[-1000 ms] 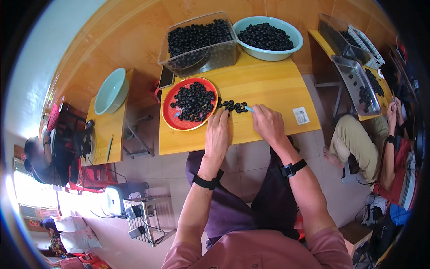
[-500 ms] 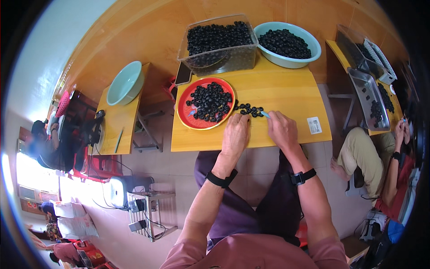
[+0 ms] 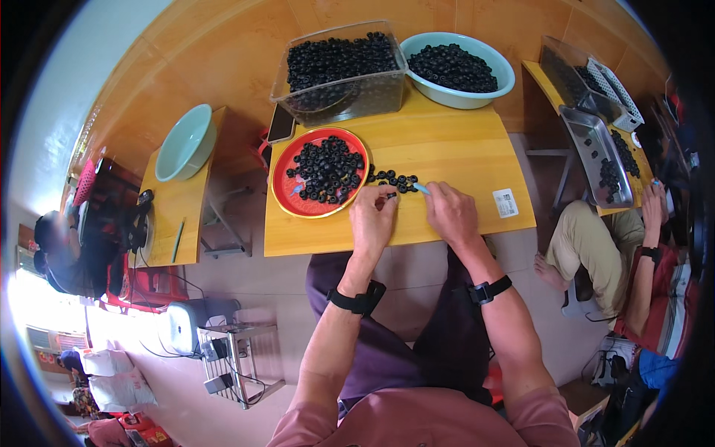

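Note:
My left hand [image 3: 372,217] is closed in a pinch on a small black ring-shaped piece [image 3: 391,195], just above the near half of the table. My right hand [image 3: 453,212] is wrapped round a thin light-blue tool [image 3: 422,189], whose tip points left toward the loose pieces; most of it is hidden by the fingers. Several black ring-shaped pieces [image 3: 393,179] lie on the wood beyond my hands. To their left, a red plate [image 3: 289,195] with a yellow rim holds a heap of the same pieces and a small light-blue scrap.
A clear plastic bin [image 3: 350,109] and a pale-blue basin [image 3: 456,97], both full of black pieces, stand at the table's back. A dark flat phone-like object [image 3: 281,123] lies beside the bin. At the right, another person works near a metal tray [image 3: 596,160]. Another basin [image 3: 186,143] stands left.
The whole view has shifted, so the table appears further left. My left fingers have turned up slightly, and a black piece now shows between them. The right hand still grips the blue tool.

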Action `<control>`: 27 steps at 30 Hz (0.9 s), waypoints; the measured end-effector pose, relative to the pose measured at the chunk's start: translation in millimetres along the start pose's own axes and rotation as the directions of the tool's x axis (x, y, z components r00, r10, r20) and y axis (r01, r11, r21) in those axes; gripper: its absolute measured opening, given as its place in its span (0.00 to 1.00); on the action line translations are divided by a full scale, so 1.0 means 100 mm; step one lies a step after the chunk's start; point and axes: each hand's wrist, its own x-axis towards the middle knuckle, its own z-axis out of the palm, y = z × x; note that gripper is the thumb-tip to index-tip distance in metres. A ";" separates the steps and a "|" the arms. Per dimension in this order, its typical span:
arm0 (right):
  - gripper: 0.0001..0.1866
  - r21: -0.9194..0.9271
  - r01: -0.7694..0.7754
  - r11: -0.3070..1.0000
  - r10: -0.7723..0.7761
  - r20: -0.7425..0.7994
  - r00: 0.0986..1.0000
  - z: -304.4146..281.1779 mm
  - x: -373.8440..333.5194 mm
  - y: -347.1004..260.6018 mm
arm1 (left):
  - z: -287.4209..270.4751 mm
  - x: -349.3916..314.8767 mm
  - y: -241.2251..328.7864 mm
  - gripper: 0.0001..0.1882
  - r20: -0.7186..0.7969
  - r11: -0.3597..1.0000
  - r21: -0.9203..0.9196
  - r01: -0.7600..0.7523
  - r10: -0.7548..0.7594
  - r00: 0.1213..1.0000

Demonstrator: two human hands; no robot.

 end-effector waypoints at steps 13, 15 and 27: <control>0.03 0.060 0.144 0.988 -0.145 0.008 0.989 -0.06 -0.03 -0.02 | 0.11 -0.04 0.02 0.16 -0.009 0.990 -0.138 0.028 -0.029 1.000; 0.03 0.059 0.159 0.986 -0.159 -0.001 0.987 -0.05 -0.03 -0.03 | 0.12 -0.04 0.00 0.16 -0.023 0.993 -0.113 -0.018 0.015 1.000; 0.04 0.040 0.156 0.987 -0.158 0.041 0.987 -0.06 -0.02 -0.04 | 0.11 -0.04 0.02 0.19 0.025 0.986 -0.158 0.058 -0.055 0.998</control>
